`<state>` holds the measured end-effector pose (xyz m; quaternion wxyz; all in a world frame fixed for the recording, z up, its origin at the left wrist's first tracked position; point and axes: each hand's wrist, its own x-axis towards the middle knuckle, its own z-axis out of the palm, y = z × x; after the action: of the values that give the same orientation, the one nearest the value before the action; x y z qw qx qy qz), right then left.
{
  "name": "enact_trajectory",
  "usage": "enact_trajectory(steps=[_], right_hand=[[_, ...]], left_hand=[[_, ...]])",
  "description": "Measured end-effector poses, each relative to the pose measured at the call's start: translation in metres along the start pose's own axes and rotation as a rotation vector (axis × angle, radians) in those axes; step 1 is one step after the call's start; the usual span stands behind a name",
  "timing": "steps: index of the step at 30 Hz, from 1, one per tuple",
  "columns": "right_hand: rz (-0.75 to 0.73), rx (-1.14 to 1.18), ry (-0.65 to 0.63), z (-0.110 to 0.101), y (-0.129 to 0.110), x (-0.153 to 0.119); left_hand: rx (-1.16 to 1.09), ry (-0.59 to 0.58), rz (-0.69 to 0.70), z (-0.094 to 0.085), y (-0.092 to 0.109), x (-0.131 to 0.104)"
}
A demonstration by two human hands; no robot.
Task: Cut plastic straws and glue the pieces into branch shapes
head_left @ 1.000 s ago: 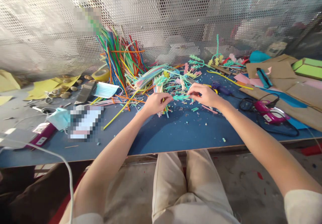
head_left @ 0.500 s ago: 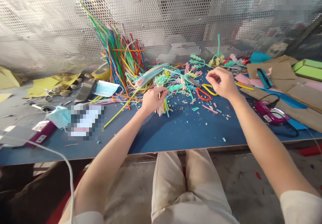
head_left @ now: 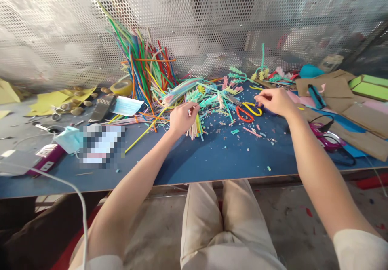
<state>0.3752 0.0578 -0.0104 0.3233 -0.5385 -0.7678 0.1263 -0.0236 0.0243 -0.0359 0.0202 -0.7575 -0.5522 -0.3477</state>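
Note:
My left hand [head_left: 183, 118] is closed in a pinch, fingertips at the end of a teal fuzzy pipe-cleaner sprig [head_left: 209, 100]. Below these fingers stands a bunch of cut pale pipe-cleaner ends [head_left: 197, 129]. My right hand [head_left: 276, 101] hovers above the table with thumb and forefinger pinched; anything between them is too small to make out. Just left of it lie scissors with one red and one yellow handle loop [head_left: 252, 109]. Pastel and teal trimmed pipe cleaners [head_left: 224, 100] are heaped between the hands.
A tall bundle of coloured pipe cleaners [head_left: 142, 68] leans on the perforated metal screen [head_left: 212, 15]. At left are a face mask [head_left: 127, 106], a blurred phone [head_left: 101, 144] and a purple power strip [head_left: 47, 159]. Cardboard [head_left: 363, 112] and another purple power block [head_left: 329, 138] lie right.
My right hand has moved down and slightly right, and now sits beside the scissors' yellow handle. My left hand has barely moved and stays pinched.

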Motion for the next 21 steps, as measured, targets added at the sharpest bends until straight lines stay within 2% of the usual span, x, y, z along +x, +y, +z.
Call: enact_trajectory(steps=[6, 9, 12, 15, 18, 21], right_hand=[[-0.034, 0.045, -0.072, -0.003, 0.004, -0.001], [-0.024, 0.157, -0.163, 0.000, 0.014, 0.003], [0.124, 0.194, -0.368, 0.001, 0.025, 0.005], [0.286, -0.009, -0.536, -0.003, 0.034, 0.006], [0.383, -0.167, -0.511, -0.005, 0.043, 0.008], [0.406, -0.295, -0.358, -0.003, 0.051, 0.011]], left_hand=[[-0.001, -0.003, -0.003, 0.001, -0.002, 0.000], [-0.002, -0.013, 0.001, 0.001, -0.002, 0.000], [-0.003, -0.013, 0.006, 0.001, -0.002, 0.000], [-0.001, -0.010, 0.003, 0.002, -0.003, 0.000], [0.000, -0.013, -0.003, 0.002, -0.003, 0.000], [-0.002, -0.021, -0.009, 0.001, -0.001, 0.000]])
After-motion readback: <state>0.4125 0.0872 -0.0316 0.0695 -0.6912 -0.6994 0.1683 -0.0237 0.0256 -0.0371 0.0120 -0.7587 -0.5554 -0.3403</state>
